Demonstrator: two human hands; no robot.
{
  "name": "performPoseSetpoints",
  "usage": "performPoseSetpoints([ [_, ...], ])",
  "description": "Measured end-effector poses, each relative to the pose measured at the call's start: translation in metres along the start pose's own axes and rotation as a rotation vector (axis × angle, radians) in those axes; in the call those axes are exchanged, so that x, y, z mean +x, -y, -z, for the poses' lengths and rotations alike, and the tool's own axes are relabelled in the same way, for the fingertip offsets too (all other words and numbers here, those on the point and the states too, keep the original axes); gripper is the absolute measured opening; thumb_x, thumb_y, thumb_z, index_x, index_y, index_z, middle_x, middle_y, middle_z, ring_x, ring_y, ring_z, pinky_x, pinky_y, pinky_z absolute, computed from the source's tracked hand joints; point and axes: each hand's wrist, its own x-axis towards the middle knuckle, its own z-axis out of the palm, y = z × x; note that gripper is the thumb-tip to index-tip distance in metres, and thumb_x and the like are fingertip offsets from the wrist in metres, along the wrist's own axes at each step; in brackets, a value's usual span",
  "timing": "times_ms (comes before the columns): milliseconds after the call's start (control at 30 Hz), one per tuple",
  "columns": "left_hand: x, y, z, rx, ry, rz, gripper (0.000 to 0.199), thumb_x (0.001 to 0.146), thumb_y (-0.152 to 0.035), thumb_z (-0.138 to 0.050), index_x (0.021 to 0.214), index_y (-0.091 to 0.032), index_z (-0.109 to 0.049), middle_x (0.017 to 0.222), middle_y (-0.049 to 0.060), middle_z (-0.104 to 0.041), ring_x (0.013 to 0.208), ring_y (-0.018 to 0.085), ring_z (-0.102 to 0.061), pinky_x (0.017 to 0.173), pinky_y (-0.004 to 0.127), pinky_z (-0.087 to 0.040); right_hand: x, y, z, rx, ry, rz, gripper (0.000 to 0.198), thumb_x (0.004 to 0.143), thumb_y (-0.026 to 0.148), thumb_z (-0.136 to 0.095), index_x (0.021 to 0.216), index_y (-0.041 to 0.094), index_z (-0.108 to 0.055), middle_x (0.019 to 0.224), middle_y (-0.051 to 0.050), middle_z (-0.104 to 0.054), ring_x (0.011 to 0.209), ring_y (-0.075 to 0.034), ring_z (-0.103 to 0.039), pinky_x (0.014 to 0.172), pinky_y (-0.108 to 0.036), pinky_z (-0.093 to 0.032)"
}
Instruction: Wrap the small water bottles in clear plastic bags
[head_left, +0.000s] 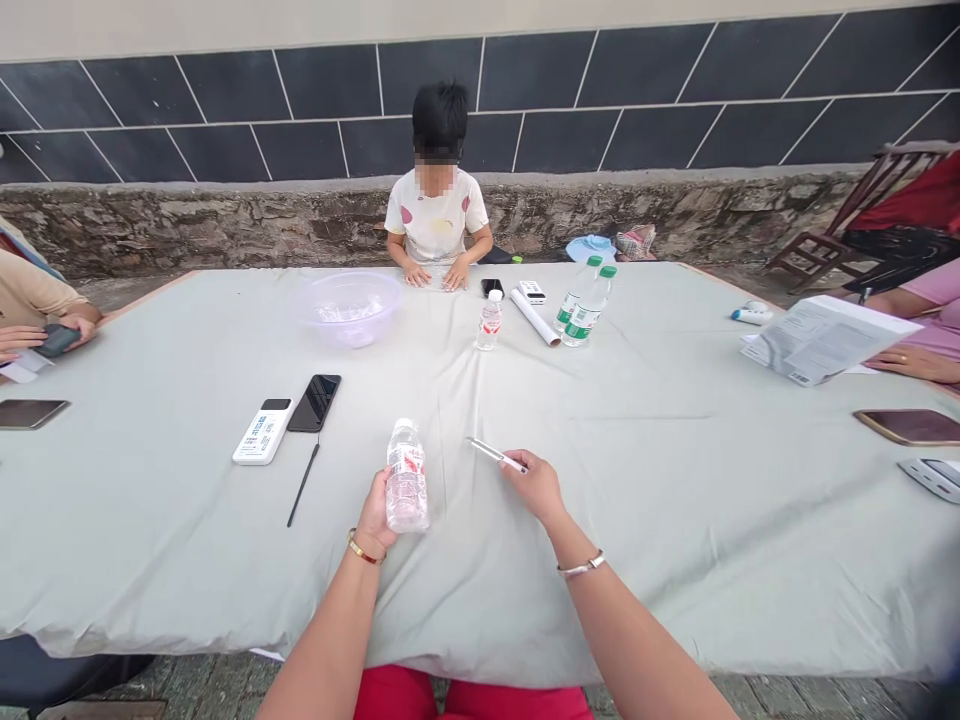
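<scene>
My left hand [377, 512] is wrapped round a clear plastic bottle [407, 490] with a white cap and a red-and-white label, held close to upright over the cloth. Its fingers are mostly hidden behind the bottle. In my right hand [536, 485] is a slim white utility knife [498, 456], pinched at its rear end. The knife's metal tip points left and away from me, toward the bottle but apart from it. Left of the bottle lie a black phone [314, 403] with a dark strap and a white power bank [262, 432].
A grey-green cloth [645, 480] covers the table. Across it stand a clear basin [356, 312], a small bottle [489, 322], green-capped bottles [587, 308] and a white roll [535, 318]. A person [438, 210] sits opposite; others sit left and right, one holding papers [829, 340].
</scene>
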Motion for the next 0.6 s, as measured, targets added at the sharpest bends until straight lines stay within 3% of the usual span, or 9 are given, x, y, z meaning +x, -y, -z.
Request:
performPoseSetpoints([
  [67,-0.001,-0.001,0.000,0.026,0.013,0.001,0.033,0.076,-0.040,-0.054,0.091,-0.012,-0.064,0.075,0.006,-0.068,0.065,0.017,-0.064,0.064,0.028,-0.049,0.009,-0.015,-0.011,-0.222,-0.220,-0.034,0.028,0.078,0.033,-0.048,0.092,0.017,-0.067,0.092,-0.009,-0.066,0.089,-0.024,-0.055,0.078,-0.036,-0.041],
  [167,-0.002,-0.002,0.001,0.060,0.040,-0.009,0.037,0.077,-0.040,-0.051,0.096,-0.011,-0.064,0.084,0.009,-0.070,0.071,0.020,-0.066,0.062,0.029,-0.050,0.011,-0.023,-0.018,-0.410,-0.314,-0.010,0.027,0.078,0.026,-0.048,0.097,0.017,-0.066,0.101,-0.013,-0.062,0.099,-0.028,-0.051,0.084,-0.040,-0.038],
  [267,-0.003,0.001,0.003,0.084,0.028,-0.019,0.042,0.076,-0.049,-0.056,0.098,-0.014,-0.063,0.087,0.008,-0.069,0.074,0.021,-0.067,0.060,0.029,-0.050,-0.003,-0.010,-0.029,-0.333,-0.363,0.093,0.032,0.077,0.023,-0.048,0.105,0.019,-0.062,0.111,-0.012,-0.058,0.101,-0.027,-0.050,0.085,-0.041,-0.038],
  [300,-0.003,0.003,0.002,0.098,0.016,-0.030,0.044,0.074,-0.053,-0.059,0.097,-0.015,-0.062,0.084,0.007,-0.069,0.072,0.021,-0.067,0.059,0.028,-0.049,-0.009,-0.002,-0.037,-0.241,-0.312,0.135,0.031,0.078,0.026,-0.048,0.106,0.019,-0.060,0.108,-0.011,-0.059,0.097,-0.025,-0.052,0.084,-0.039,-0.039],
  [367,-0.004,0.007,0.001,0.145,0.003,-0.095,0.046,0.070,-0.054,-0.066,0.095,-0.016,-0.061,0.078,0.005,-0.068,0.066,0.018,-0.065,0.058,0.027,-0.049,-0.023,0.017,-0.056,-0.004,-0.082,0.183,0.030,0.081,0.037,-0.048,0.103,0.019,-0.057,0.092,-0.006,-0.062,0.079,-0.019,-0.055,0.075,-0.034,-0.044],
  [433,-0.005,0.011,-0.002,0.209,0.026,-0.188,0.044,0.067,-0.049,-0.071,0.095,-0.017,-0.060,0.077,0.003,-0.067,0.066,0.016,-0.064,0.061,0.026,-0.048,-0.033,0.033,-0.078,0.192,0.122,0.160,0.032,0.079,0.046,-0.051,0.097,0.020,-0.054,0.076,-0.001,-0.060,0.065,-0.015,-0.054,0.063,-0.028,-0.044],
  [500,-0.008,0.014,-0.005,0.271,0.064,-0.241,0.041,0.068,-0.045,-0.072,0.096,-0.018,-0.060,0.079,0.002,-0.068,0.069,0.015,-0.064,0.065,0.026,-0.048,-0.039,0.044,-0.096,0.295,0.146,0.116,0.030,0.079,0.050,-0.051,0.085,0.021,-0.051,0.066,0.003,-0.055,0.059,-0.013,-0.050,0.057,-0.025,-0.041],
  [600,-0.011,0.014,-0.007,0.331,0.062,-0.243,0.040,0.069,-0.046,-0.070,0.093,-0.015,-0.062,0.079,0.004,-0.068,0.072,0.017,-0.064,0.065,0.027,-0.047,-0.040,0.045,-0.106,0.381,0.075,0.049,0.031,0.083,0.050,-0.042,0.069,0.022,-0.042,0.056,0.005,-0.047,0.054,-0.012,-0.046,0.054,-0.025,-0.038],
])
